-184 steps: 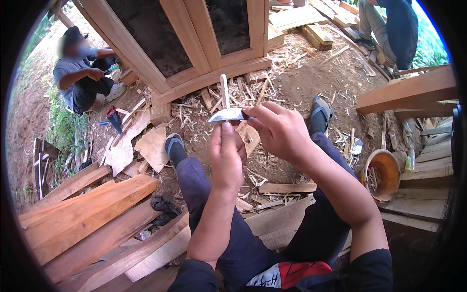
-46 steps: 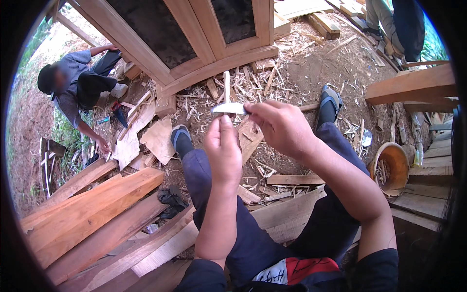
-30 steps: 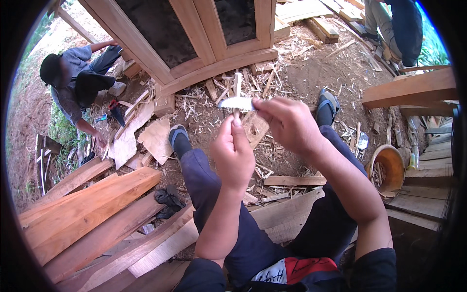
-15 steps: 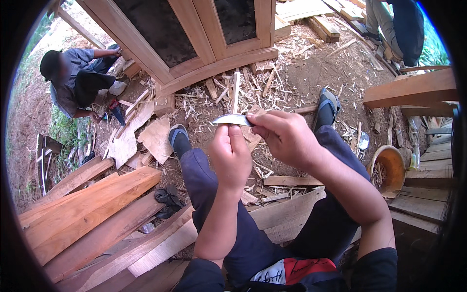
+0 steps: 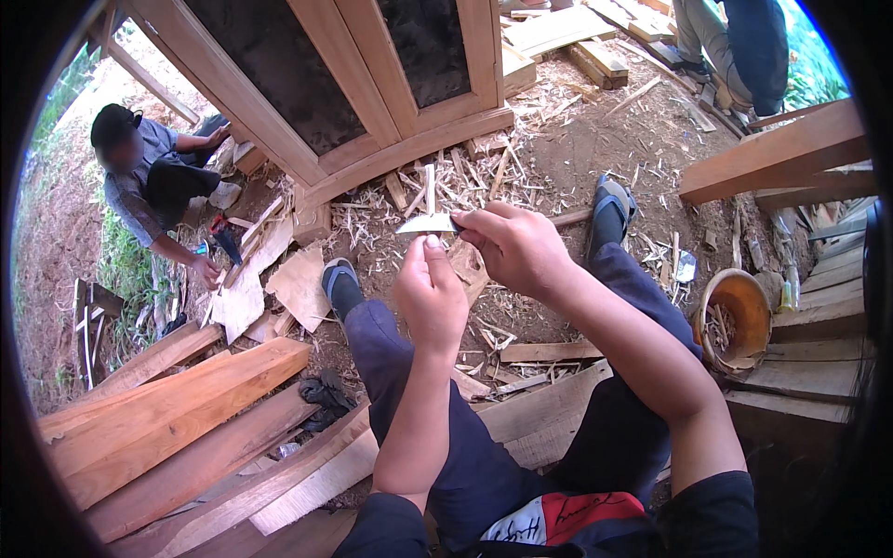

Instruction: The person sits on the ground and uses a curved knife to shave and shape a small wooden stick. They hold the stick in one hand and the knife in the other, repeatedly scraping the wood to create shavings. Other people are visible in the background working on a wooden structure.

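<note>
Gripping a narrow, pale wooden stick [image 5: 430, 191] in the left of two bare hands, a person in dark blue trousers [image 5: 377, 339] works on the near side of a large, light-brown wooden frame with dark panels [image 5: 358, 65]. The left hand [image 5: 433, 298] is closed, its fingers curled around the stick's lower end and its thumb raised just beside a short knife with a silver blade [image 5: 428, 224]. The right hand [image 5: 521, 246] is closed too, pinching the knife's dark handle between thumb and fingers. The blade lies crosswise over the stick, its tip toward the person's left; whether the edge bites into the wood cannot be told. The stick points up toward the frame's base, where pale wood shavings [image 5: 367, 219] litter the brown earth. Left of the frame, a crouching co-worker in a dark cap [image 5: 116, 126] reaches one hand down near a thin, pale wooden sheet [image 5: 240, 302]. Nearer than the frame and to its left lie long, orange-brown planks [image 5: 177, 405]; to its right, also nearer, a tilted orange bucket [image 5: 750, 316] holds wood scraps. Beyond the frame's right side, a second person in grey trousers [image 5: 702, 37] is partly visible.
</note>
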`<state>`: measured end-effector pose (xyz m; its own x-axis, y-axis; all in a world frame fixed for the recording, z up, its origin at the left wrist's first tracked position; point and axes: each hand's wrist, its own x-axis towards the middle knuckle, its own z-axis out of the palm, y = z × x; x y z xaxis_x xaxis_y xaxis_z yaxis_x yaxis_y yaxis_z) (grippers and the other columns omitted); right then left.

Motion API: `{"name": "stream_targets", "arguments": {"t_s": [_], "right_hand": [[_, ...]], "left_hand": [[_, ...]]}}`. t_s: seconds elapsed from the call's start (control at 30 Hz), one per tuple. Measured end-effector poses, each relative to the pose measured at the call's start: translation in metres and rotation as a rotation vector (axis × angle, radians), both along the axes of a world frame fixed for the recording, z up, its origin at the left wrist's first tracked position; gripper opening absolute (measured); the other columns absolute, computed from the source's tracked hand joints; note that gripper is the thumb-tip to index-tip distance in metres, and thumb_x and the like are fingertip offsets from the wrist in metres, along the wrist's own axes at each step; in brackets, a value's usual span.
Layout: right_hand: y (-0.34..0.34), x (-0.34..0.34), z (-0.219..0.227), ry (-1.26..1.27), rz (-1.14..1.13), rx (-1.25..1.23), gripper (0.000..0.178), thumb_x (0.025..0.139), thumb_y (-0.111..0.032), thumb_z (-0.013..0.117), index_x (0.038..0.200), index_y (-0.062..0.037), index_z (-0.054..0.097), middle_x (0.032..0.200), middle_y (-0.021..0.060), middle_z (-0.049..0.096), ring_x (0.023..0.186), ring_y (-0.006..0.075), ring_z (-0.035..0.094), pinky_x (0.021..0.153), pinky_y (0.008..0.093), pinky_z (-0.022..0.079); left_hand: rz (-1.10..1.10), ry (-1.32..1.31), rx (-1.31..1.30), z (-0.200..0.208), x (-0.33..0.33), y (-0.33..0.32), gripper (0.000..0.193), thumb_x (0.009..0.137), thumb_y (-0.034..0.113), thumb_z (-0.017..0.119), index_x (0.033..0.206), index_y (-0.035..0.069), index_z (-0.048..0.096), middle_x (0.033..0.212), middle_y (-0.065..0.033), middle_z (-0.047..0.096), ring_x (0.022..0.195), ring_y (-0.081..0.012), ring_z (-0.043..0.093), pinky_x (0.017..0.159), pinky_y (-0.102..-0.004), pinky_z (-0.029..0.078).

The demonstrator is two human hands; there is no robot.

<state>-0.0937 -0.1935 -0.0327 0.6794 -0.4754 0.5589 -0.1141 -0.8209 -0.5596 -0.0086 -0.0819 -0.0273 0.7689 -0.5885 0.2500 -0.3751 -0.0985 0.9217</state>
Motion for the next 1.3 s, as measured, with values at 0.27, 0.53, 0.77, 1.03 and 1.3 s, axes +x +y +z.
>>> {"name": "stream_targets", "arguments": {"t_s": [0.27,0.53,0.77,1.03,1.3], "right_hand": [[-0.061,0.0,-0.02,0.265,-0.461,0.27,0.018,0.088,-0.016,0.06,0.102,-0.0075,0.069,0.092,0.017,0.068,0.083,0.0365,0.065,0.072,0.0446,0.052],[-0.029,-0.013,0.004,0.203,-0.177,0.27,0.019,0.091,-0.017,0.058,0.105,-0.0069,0.064,0.09,0.0165,0.067,0.081,0.036,0.065,0.071,0.0453,0.052],[-0.006,0.013,0.011,0.022,-0.058,0.474,0.02,0.089,-0.016,0.06,0.107,-0.0065,0.06,0.087,0.0181,0.066,0.08,0.0365,0.065,0.07,0.044,0.05],[0.035,0.011,0.02,0.077,0.144,0.037,0.036,0.084,-0.006,0.062,0.119,-0.012,0.061,0.081,0.011,0.061,0.07,0.0313,0.063,0.058,0.0406,0.05],[0.032,0.017,0.014,0.089,0.201,0.039,0.031,0.085,-0.013,0.062,0.116,-0.0164,0.066,0.072,0.0096,0.059,0.058,0.0301,0.06,0.053,0.0404,0.049]], "left_hand": [[-0.071,0.024,0.013,0.006,-0.03,0.001,0.029,0.101,0.018,0.042,0.102,-0.002,0.063,0.057,-0.0011,0.052,0.05,-0.0062,0.047,0.045,-0.0265,0.033],[0.075,0.587,-0.178,0.01,0.035,0.021,0.033,0.101,0.027,0.042,0.093,0.004,0.065,0.056,0.0092,0.036,0.042,-0.0016,0.027,0.036,-0.0178,0.019],[0.039,0.555,-0.167,0.021,0.032,0.034,0.026,0.101,0.024,0.042,0.101,0.002,0.056,0.062,0.0063,0.04,0.043,-0.0006,0.029,0.035,-0.0168,0.022],[0.016,0.665,-0.343,0.015,0.026,0.031,0.017,0.1,0.02,0.045,0.094,0.008,0.055,0.067,0.0079,0.042,0.051,0.0005,0.032,0.043,-0.0176,0.023],[0.119,0.743,-0.297,0.022,0.029,0.034,0.021,0.097,0.019,0.046,0.099,0.005,0.062,0.062,0.0082,0.04,0.05,0.0006,0.031,0.043,-0.0175,0.021]]}}
